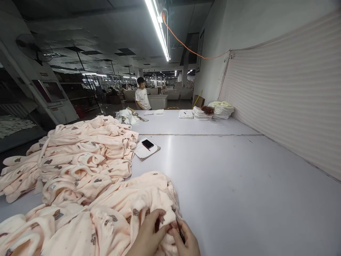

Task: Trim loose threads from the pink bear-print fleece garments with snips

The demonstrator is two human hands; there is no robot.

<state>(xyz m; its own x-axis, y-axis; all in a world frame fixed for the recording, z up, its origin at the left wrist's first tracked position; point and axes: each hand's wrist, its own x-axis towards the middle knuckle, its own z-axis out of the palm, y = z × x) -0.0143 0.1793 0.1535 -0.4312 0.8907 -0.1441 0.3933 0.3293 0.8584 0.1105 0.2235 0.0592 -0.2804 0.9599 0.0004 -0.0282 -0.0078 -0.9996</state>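
Observation:
At the bottom edge of the view my left hand (pixel 149 233) and my right hand (pixel 188 240) meet on a peach fleece garment (pixel 138 202) with small brown motifs. Both hands have fingers curled, pinching the fabric at its right edge. A thin dark object shows between my right fingers; I cannot make out what it is. The garment lies on top of a low heap of the same garments (pixel 53 231) on a white table (pixel 239 185).
A bigger pile of the same peach garments (pixel 77 153) fills the left. A clipboard with a black phone (pixel 147 143) lies behind it. Folded white stacks (pixel 213 111) sit far back. A person in a white shirt (pixel 142 97) stands beyond the table. A striped wall (pixel 293 89) runs along the right.

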